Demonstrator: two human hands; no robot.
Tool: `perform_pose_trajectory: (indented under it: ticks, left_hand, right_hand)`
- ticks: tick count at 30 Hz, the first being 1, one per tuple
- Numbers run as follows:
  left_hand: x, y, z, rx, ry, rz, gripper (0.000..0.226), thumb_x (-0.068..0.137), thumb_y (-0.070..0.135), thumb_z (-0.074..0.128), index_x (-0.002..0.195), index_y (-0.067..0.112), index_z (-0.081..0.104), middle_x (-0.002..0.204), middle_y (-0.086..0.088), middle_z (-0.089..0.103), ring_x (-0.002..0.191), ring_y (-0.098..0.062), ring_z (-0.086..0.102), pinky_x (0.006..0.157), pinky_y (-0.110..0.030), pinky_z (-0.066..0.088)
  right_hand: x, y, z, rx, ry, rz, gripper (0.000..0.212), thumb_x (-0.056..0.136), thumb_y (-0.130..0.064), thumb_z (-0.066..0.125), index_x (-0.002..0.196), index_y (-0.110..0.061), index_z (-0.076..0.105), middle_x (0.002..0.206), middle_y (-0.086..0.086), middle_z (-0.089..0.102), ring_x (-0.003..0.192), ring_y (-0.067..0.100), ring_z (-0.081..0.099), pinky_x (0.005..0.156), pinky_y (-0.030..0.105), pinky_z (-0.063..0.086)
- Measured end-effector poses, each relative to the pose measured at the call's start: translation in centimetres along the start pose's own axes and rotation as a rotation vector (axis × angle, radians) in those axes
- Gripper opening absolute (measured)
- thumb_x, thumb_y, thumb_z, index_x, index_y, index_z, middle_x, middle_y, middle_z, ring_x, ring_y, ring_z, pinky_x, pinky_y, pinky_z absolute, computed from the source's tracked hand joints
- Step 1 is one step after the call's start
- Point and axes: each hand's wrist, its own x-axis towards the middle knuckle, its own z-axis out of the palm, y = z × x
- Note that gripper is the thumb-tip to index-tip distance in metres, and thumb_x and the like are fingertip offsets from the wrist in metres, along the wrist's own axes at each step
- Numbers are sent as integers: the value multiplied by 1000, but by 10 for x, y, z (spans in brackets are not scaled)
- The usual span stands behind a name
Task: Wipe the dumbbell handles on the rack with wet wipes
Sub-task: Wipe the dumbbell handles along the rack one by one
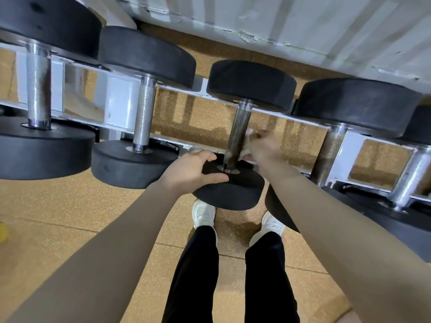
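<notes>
Several black dumbbells with knurled steel handles lie across the white rack (121, 106). The middle dumbbell has a dark handle (238, 136) and a black near head (233, 190). My left hand (193, 170) rests on that near head, fingers and thumb spread over its top face. My right hand (263, 148) holds a white wet wipe (248, 142) against the right side of the handle; the wipe is mostly hidden by my fingers and blurred.
More dumbbells sit left (143, 117) and right (331, 150) of the middle one. A pale corrugated wall (303, 24) stands behind the rack. My white shoes (204, 214) stand on the speckled tan floor below. A yellow object (2, 231) shows at the left edge.
</notes>
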Motion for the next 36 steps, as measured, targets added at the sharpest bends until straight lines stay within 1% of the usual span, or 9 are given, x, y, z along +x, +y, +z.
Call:
perform_pose_trajectory:
  ticks: [3,6,12,15,18,23,31,33,36]
  left_hand:
    - [-5,-2,0,35,-27,-4,73,69,54,72,128,18,47,128,3,52,114,-15,49,93,-30,42]
    - [-6,-3,1,26,-27,-6,78,68,54,72,131,19,45,128,5,52,114,-14,49,94,-31,42]
    - [-4,-8,0,2,-23,3,79,67,56,73,132,22,46,124,7,54,113,-13,50,94,-33,44]
    - [-3,-9,1,-6,-10,9,76,66,56,73,128,20,48,123,6,55,113,-14,51,94,-35,43]
    - [-4,-10,2,-32,7,6,73,66,55,74,125,20,50,122,7,55,111,-13,51,94,-35,43]
    - [-7,-7,2,-15,21,-14,67,61,61,74,111,21,54,108,7,55,100,-15,52,86,-36,45]
    - [-7,-9,4,-85,21,-33,78,58,62,71,122,21,50,129,9,53,118,-12,48,96,-35,42]
    - [-8,-8,4,-101,28,-38,79,59,61,72,123,21,49,127,9,53,115,-13,49,93,-34,43]
    - [-10,-6,5,-101,50,-58,82,64,54,77,130,21,42,117,8,53,101,-14,52,81,-31,43]
  right_hand:
    - [-11,-7,-2,-323,217,-440,27,99,-17,37,99,-2,60,76,11,61,70,27,61,60,31,44]
    - [-20,-5,-5,-463,308,-640,25,98,-16,39,107,-3,58,80,13,63,73,29,61,57,29,35]
    - [-21,-29,3,-925,72,-1010,42,89,3,44,129,-8,51,137,8,47,126,26,40,99,30,31]
    - [-2,-38,8,-1290,-39,-1009,41,93,-2,41,132,-11,45,145,4,40,141,20,20,116,30,3]
    - [4,-26,10,-1476,-87,-998,35,93,-12,45,128,-11,50,140,7,47,143,22,19,116,35,-6]
    - [-9,4,16,-1314,-394,-1121,16,85,-14,54,91,-10,67,98,17,65,114,34,50,105,39,31]
    - [16,-41,9,-1613,-56,-1071,29,90,-9,39,111,-10,58,117,6,62,126,25,41,117,37,12]
    - [7,-33,14,-1589,-78,-1031,29,89,-8,39,111,-10,58,117,9,61,127,27,38,115,37,9]
    - [-5,-16,18,-1540,-232,-998,21,91,-9,41,104,-8,57,98,10,57,114,28,41,107,34,26]
